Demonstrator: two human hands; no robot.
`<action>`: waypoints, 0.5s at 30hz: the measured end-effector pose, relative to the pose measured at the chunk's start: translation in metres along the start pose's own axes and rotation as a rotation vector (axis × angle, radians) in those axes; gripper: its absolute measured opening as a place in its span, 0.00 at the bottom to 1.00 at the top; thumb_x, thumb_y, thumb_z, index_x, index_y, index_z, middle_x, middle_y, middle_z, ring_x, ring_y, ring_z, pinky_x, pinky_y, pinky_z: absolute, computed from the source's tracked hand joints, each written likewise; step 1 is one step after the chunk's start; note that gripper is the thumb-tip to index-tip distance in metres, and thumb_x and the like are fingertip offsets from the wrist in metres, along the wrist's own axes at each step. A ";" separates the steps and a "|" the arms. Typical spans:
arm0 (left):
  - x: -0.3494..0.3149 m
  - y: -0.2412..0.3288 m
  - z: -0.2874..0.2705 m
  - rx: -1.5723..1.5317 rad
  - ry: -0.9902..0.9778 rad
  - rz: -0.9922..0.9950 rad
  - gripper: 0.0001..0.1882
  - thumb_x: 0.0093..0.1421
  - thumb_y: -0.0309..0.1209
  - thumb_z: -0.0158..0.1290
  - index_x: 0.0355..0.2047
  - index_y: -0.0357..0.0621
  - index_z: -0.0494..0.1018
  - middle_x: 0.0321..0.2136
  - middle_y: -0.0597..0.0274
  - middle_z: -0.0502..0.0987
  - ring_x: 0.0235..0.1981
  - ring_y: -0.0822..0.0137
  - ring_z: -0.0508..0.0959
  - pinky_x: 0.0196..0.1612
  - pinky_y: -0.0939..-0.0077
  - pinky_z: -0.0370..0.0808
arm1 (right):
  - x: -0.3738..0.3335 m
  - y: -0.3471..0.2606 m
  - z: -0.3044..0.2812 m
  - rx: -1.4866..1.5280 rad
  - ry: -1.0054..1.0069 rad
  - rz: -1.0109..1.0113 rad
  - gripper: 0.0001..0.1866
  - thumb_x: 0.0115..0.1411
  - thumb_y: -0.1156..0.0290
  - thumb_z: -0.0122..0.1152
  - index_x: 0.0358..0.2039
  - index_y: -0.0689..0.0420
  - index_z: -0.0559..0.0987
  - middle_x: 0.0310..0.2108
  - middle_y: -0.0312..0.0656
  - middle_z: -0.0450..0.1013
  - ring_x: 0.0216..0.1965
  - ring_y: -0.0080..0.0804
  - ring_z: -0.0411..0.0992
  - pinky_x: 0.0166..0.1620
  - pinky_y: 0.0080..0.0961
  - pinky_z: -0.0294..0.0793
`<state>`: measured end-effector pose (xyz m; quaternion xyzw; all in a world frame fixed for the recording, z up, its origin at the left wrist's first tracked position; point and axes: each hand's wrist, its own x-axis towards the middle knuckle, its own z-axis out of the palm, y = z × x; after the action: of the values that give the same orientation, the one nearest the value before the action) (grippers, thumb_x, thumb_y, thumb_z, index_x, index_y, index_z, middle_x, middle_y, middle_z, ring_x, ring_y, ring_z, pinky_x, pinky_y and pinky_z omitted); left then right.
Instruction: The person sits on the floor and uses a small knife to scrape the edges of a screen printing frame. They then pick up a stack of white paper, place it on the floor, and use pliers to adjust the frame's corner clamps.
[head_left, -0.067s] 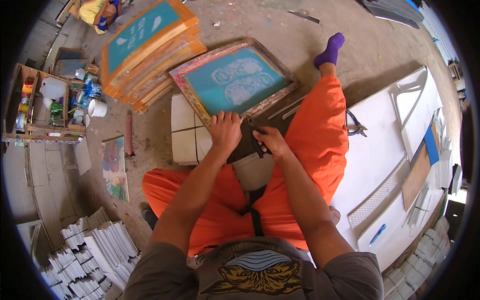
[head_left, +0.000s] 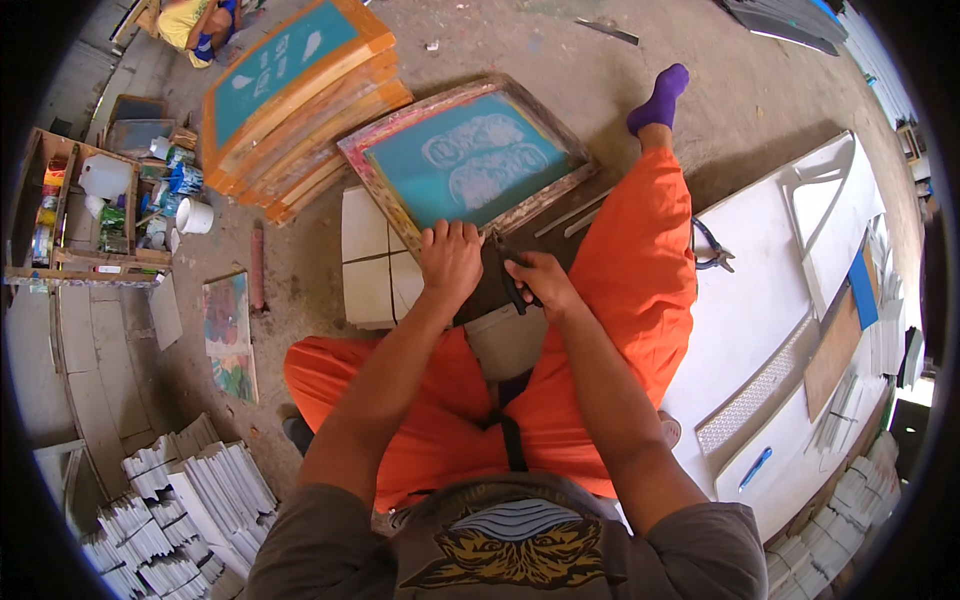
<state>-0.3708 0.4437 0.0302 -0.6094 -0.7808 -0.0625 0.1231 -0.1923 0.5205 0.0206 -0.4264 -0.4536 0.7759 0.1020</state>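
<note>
A screen-printing frame (head_left: 545,205) with worn, paint-stained wooden sides and teal mesh lies tilted in front of me. Its mesh carries pale sole-shaped prints. My left hand (head_left: 450,262) grips the near corner, fingers bent over the wood. Just right of it, my right hand (head_left: 541,280) is closed around the dark handles of pliers (head_left: 514,275). The jaws point up at the frame's near corner; what they bite on is too small to tell. Under the frame's left side sits a white block-like stack (head_left: 368,265).
Orange-edged screens (head_left: 330,110) are piled beyond the frame. A second pair of pliers (head_left: 715,252) and a blue cutter-like tool (head_left: 757,468) lie on white sheets (head_left: 745,330) at right. Left are a wooden shelf (head_left: 65,215), white bucket (head_left: 194,216) and white stacks (head_left: 215,500). Another person (head_left: 190,25) sits far left.
</note>
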 end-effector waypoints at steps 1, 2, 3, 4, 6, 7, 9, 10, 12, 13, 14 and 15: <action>0.002 0.000 -0.001 0.020 0.021 0.014 0.09 0.61 0.38 0.62 0.29 0.48 0.78 0.30 0.63 0.76 0.40 0.59 0.74 0.45 0.60 0.65 | 0.001 -0.002 0.001 0.002 -0.008 0.002 0.13 0.68 0.65 0.66 0.39 0.65 0.80 0.23 0.34 0.69 0.19 0.21 0.63 0.24 0.24 0.63; 0.002 0.001 -0.001 0.018 -0.002 -0.007 0.09 0.61 0.38 0.61 0.30 0.47 0.78 0.31 0.61 0.78 0.41 0.57 0.75 0.46 0.60 0.65 | 0.000 -0.004 0.003 0.003 -0.015 0.003 0.13 0.68 0.65 0.66 0.39 0.65 0.80 0.23 0.34 0.69 0.19 0.21 0.63 0.24 0.24 0.63; 0.001 0.003 -0.001 0.017 -0.026 -0.029 0.09 0.61 0.38 0.60 0.31 0.45 0.79 0.32 0.60 0.79 0.42 0.56 0.76 0.47 0.59 0.66 | -0.001 -0.006 0.004 0.000 -0.021 0.012 0.12 0.69 0.65 0.65 0.38 0.64 0.79 0.23 0.33 0.68 0.19 0.20 0.63 0.24 0.23 0.63; 0.003 0.006 -0.003 0.012 -0.048 -0.047 0.10 0.61 0.37 0.60 0.32 0.44 0.79 0.33 0.58 0.80 0.43 0.55 0.77 0.48 0.58 0.67 | -0.004 -0.010 0.006 -0.002 -0.023 0.019 0.11 0.70 0.66 0.64 0.36 0.62 0.78 0.23 0.32 0.68 0.19 0.19 0.62 0.24 0.23 0.62; 0.010 0.008 -0.004 0.029 -0.167 -0.092 0.10 0.61 0.36 0.58 0.33 0.43 0.81 0.34 0.56 0.81 0.45 0.54 0.78 0.49 0.56 0.67 | -0.005 -0.013 0.009 -0.020 -0.020 0.028 0.11 0.71 0.66 0.63 0.34 0.61 0.77 0.22 0.31 0.67 0.18 0.18 0.62 0.23 0.22 0.61; 0.014 0.010 -0.007 0.037 -0.228 -0.116 0.10 0.60 0.36 0.57 0.33 0.42 0.82 0.35 0.55 0.82 0.45 0.53 0.78 0.50 0.56 0.67 | -0.005 -0.012 0.009 -0.036 -0.015 0.031 0.11 0.71 0.67 0.62 0.34 0.61 0.77 0.22 0.32 0.67 0.18 0.18 0.62 0.23 0.23 0.61; 0.024 0.015 -0.009 0.026 -0.325 -0.142 0.11 0.59 0.34 0.55 0.33 0.42 0.84 0.38 0.52 0.83 0.46 0.52 0.78 0.52 0.55 0.67 | -0.006 -0.011 0.009 -0.077 -0.002 0.028 0.12 0.71 0.67 0.62 0.33 0.61 0.77 0.22 0.32 0.68 0.17 0.18 0.62 0.23 0.23 0.61; 0.030 0.017 -0.012 0.022 -0.371 -0.156 0.12 0.58 0.34 0.54 0.34 0.42 0.85 0.39 0.51 0.84 0.47 0.52 0.78 0.52 0.54 0.67 | -0.006 -0.011 0.009 -0.102 0.006 0.018 0.12 0.71 0.67 0.62 0.33 0.61 0.77 0.22 0.32 0.68 0.17 0.18 0.62 0.22 0.23 0.61; 0.040 0.020 -0.019 0.029 -0.457 -0.139 0.13 0.57 0.33 0.54 0.34 0.41 0.85 0.40 0.50 0.84 0.47 0.51 0.79 0.53 0.54 0.67 | -0.004 -0.008 0.006 -0.128 0.007 0.015 0.11 0.70 0.67 0.63 0.34 0.62 0.78 0.22 0.33 0.69 0.17 0.19 0.63 0.22 0.24 0.61; 0.044 0.021 -0.022 0.031 -0.500 -0.129 0.13 0.56 0.33 0.53 0.35 0.41 0.85 0.41 0.49 0.85 0.47 0.51 0.80 0.54 0.53 0.68 | -0.002 -0.005 0.005 -0.129 0.002 0.022 0.11 0.69 0.67 0.64 0.37 0.63 0.79 0.23 0.34 0.69 0.17 0.20 0.63 0.21 0.24 0.62; 0.048 0.019 -0.025 0.010 -0.526 -0.135 0.14 0.58 0.34 0.53 0.34 0.41 0.85 0.40 0.49 0.85 0.47 0.50 0.81 0.53 0.53 0.69 | 0.000 -0.003 0.003 -0.129 -0.002 0.029 0.11 0.68 0.67 0.65 0.39 0.64 0.80 0.23 0.34 0.69 0.17 0.21 0.64 0.21 0.25 0.62; 0.052 0.015 -0.028 -0.012 -0.553 -0.141 0.14 0.60 0.34 0.52 0.34 0.40 0.85 0.39 0.49 0.85 0.46 0.49 0.82 0.52 0.52 0.70 | 0.001 0.000 0.002 -0.104 -0.015 0.034 0.11 0.68 0.67 0.65 0.38 0.64 0.80 0.23 0.34 0.70 0.17 0.21 0.64 0.21 0.25 0.62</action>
<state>-0.3650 0.4896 0.0701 -0.5484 -0.8247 0.0929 -0.1027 -0.1945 0.5203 0.0207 -0.4329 -0.4870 0.7559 0.0632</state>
